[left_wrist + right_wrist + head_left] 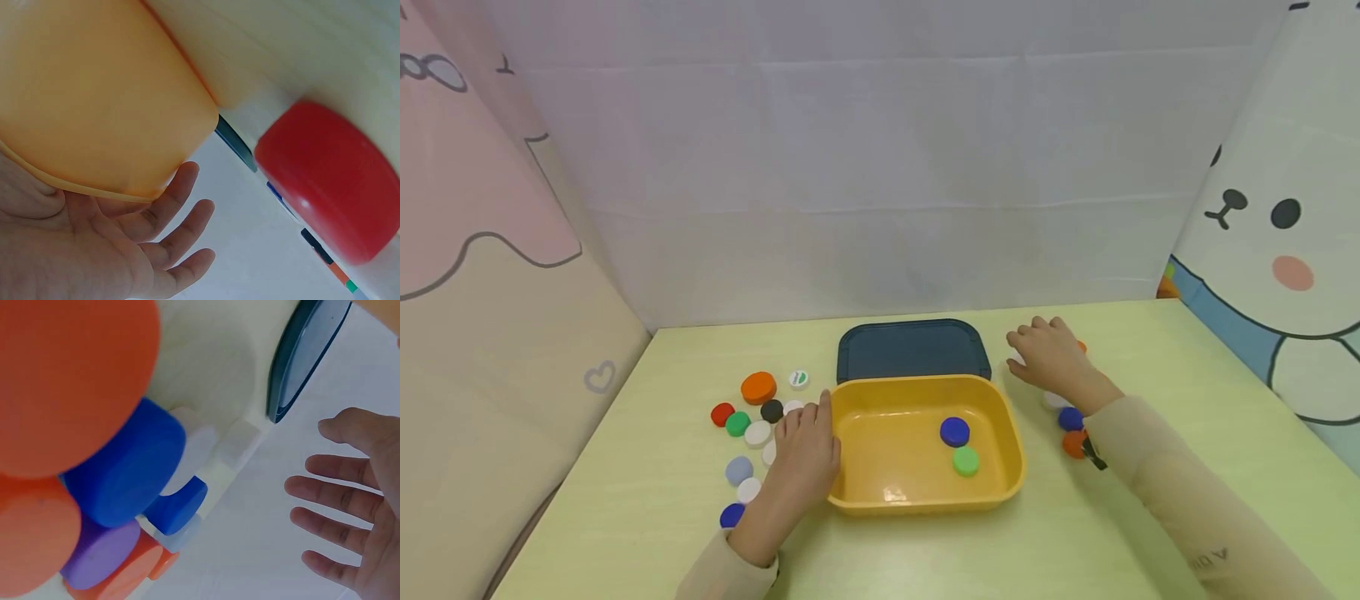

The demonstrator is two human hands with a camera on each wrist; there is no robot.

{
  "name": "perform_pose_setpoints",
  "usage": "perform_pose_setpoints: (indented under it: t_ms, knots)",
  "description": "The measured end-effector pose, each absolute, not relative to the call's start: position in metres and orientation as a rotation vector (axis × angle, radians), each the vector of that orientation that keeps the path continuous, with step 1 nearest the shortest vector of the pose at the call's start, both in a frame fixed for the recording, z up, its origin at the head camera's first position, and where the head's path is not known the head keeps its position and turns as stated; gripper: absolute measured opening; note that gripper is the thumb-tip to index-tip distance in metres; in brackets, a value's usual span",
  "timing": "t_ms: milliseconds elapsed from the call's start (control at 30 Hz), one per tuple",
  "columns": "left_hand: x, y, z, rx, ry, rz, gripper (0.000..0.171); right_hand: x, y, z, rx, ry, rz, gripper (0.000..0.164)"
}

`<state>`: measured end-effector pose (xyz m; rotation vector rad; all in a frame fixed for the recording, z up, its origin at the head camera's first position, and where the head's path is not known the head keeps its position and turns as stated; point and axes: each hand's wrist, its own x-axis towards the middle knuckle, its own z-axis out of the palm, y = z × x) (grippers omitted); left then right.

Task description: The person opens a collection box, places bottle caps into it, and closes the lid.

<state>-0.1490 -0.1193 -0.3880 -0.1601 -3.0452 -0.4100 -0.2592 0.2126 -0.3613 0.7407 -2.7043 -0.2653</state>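
A yellow plastic box [925,502] stands mid-table, with a dark blue bottle cap [955,432] and a light green cap [966,461] inside. My left hand [805,454] holds its left rim, thumb on the inner side; several fingers [187,228] extend loosely beside the outer wall. Over the group of caps on the right hovers my right hand [1048,358], fingers spread and apart from the caps in the right wrist view. Below it lie a blue cap [1071,418] and an orange-red cap [1074,444]; the hand and sleeve partly hide this group.
Behind the box lies a dark flat lid [913,350]. Left of the box are scattered caps, including an orange cap [758,387], a red cap [723,414] and a green cap [737,423]. A pale cloth [895,167] hangs behind the table.
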Motion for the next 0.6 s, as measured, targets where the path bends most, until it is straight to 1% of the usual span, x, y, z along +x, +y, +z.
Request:
perform_pose_setpoints:
  t_ms: [600]
  knots:
    - [-0.147, -0.118, -0.386, -0.151, -3.043, -0.413, 0.056, -0.275, 0.214, -0.37, 0.62, -2.989, -0.334, 0.031]
